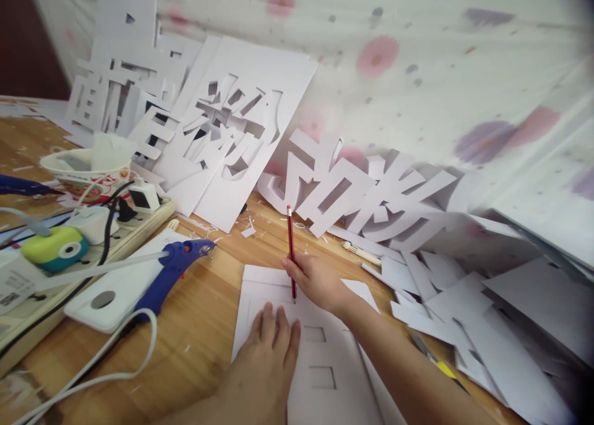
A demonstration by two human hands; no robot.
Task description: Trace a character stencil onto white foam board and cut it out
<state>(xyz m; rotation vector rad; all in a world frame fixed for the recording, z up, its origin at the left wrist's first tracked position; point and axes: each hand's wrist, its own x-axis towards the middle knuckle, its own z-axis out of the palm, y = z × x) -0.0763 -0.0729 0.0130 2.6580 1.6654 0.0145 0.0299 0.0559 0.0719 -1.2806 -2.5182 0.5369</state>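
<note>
My right hand (318, 283) is closed round a red and black pencil (290, 239), held upright with its tip on a white sheet (325, 357) lying on the wooden table. My left hand (269, 357) lies flat on the same sheet with fingers stretched out, pressing it down just below the pencil. The sheet has rectangular cut-outs near its middle.
A blue glue gun (174, 270) with a white cord lies left of the sheet. Further left stand a bowl (86, 171), a power strip and small gadgets. White cut-out characters (366, 196) and stencil boards (232, 128) lean against the spotted cloth behind. Paper scraps (468, 313) pile up at right.
</note>
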